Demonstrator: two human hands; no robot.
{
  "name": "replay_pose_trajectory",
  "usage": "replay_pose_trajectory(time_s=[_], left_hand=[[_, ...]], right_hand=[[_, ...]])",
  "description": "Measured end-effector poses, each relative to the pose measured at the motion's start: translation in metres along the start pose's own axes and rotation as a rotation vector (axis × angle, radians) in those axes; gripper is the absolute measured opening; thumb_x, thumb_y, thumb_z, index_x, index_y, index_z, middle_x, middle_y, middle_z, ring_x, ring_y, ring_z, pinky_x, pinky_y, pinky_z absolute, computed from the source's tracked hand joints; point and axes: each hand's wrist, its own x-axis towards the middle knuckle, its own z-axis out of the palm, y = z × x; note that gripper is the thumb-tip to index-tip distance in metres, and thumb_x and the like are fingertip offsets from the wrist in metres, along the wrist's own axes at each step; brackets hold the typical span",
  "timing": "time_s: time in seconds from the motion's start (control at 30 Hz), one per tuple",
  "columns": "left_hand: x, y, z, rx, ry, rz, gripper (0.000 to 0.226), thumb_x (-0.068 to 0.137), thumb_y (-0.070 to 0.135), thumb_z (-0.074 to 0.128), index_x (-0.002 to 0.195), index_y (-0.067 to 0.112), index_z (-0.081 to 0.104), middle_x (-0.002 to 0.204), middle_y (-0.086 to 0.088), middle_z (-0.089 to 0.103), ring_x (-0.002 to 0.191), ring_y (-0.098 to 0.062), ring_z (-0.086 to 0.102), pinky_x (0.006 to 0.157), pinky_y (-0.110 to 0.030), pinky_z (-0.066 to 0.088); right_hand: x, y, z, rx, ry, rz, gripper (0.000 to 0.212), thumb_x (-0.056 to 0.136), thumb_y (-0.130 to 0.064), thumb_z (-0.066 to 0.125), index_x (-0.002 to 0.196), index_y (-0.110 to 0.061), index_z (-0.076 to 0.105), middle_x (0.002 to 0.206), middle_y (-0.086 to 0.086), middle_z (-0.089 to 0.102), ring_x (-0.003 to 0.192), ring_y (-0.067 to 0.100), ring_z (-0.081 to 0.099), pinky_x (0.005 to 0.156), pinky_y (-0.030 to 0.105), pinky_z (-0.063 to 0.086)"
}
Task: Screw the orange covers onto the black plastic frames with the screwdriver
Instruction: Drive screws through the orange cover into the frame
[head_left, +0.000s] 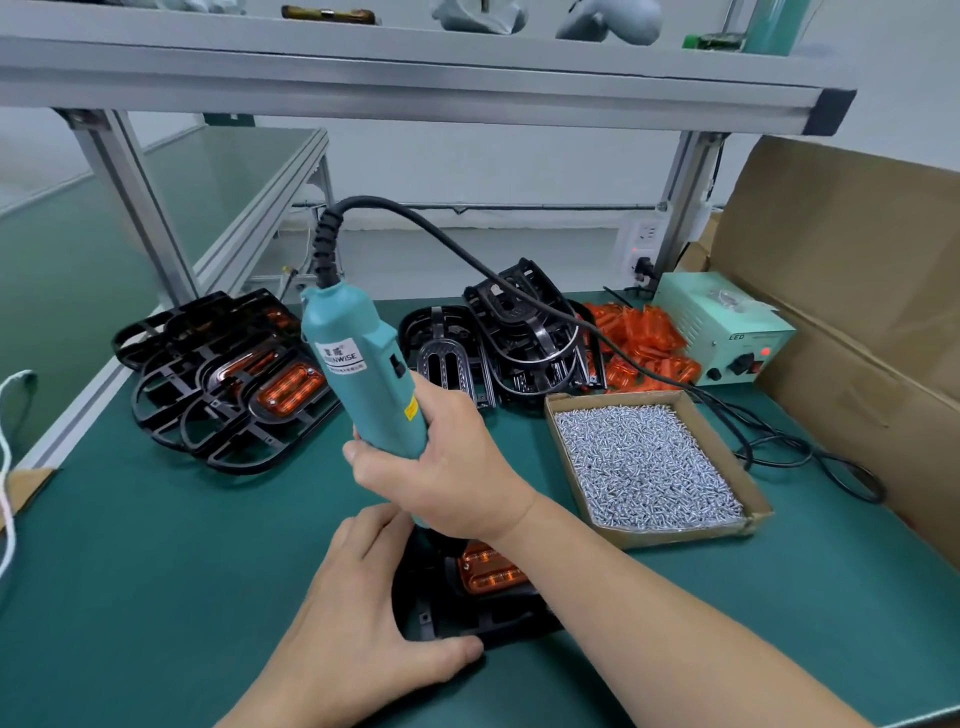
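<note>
Matt green mat (156, 545). Cardboard tray (675, 538), shiny metal screws (644, 462); left of it, smooth plastic screwdriver (358, 374); behind it, glossy black plastic frames (524, 332), translucent orange covers (639, 338).

Centre: frame (467, 618) on the mat, screwdriver (363, 374) standing over it; spot taken.
Front left: bare mat (156, 545), widest open lane.
Back left: finished frames (223, 379) stacked out to the bench edge.
Back centre: frame pile (514, 332), cable (457, 244) arcing over it.
Right: screw tray (649, 467) near; carton (857, 312) walls that side; cable loops lie between them.
Overhead: shelf (415, 88) above the screwdriver.
</note>
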Motion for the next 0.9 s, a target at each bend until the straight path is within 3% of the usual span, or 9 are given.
replay_pose_trajectory(time_s=[0.33, 0.57, 0.73, 0.9], left_hand=[[0.000, 0.002, -0.001, 0.005, -0.007, -0.021, 0.107, 0.046, 0.071, 0.076, 0.142, 0.047, 0.037, 0.129, 0.033, 0.035, 0.124, 0.004, 0.036, 0.097, -0.015, 0.035], [0.000, -0.001, 0.000, 0.018, -0.012, -0.046, 0.108, 0.043, 0.076, 0.077, 0.139, 0.035, 0.050, 0.124, 0.036, 0.033, 0.122, 0.004, 0.037, 0.093, -0.013, 0.035], [0.003, -0.003, 0.002, 0.027, 0.007, -0.077, 0.124, 0.043, 0.083, 0.071, 0.147, 0.023, 0.043, 0.126, 0.034, 0.030, 0.125, 0.003, 0.033, 0.103, -0.019, 0.031], [0.005, -0.001, 0.001, 0.023, -0.003, -0.117, 0.120, 0.048, 0.082, 0.071, 0.149, 0.026, 0.037, 0.129, 0.031, 0.031, 0.131, 0.006, 0.026, 0.110, -0.020, 0.028]], right_hand=[[0.001, 0.000, -0.005, 0.012, -0.044, 0.041, 0.025, 0.080, -0.014, 0.071, 0.076, -0.032, 0.053, 0.071, -0.014, 0.054, 0.067, 0.011, 0.050, 0.065, 0.032, 0.044], [0.002, -0.007, -0.017, 0.184, -0.032, -0.008, 0.014, 0.080, -0.012, 0.072, 0.085, -0.023, 0.065, 0.075, -0.017, 0.060, 0.069, 0.004, 0.055, 0.069, 0.025, 0.046], [0.013, -0.009, -0.036, 0.314, 0.204, -0.033, 0.013, 0.077, -0.009, 0.071, 0.088, -0.009, 0.066, 0.071, -0.007, 0.062, 0.061, 0.009, 0.054, 0.062, 0.024, 0.046], [0.004, 0.008, -0.078, 0.480, 0.563, 0.079, 0.015, 0.076, -0.010, 0.069, 0.088, -0.012, 0.060, 0.067, 0.001, 0.056, 0.053, 0.012, 0.048, 0.051, 0.024, 0.043]])
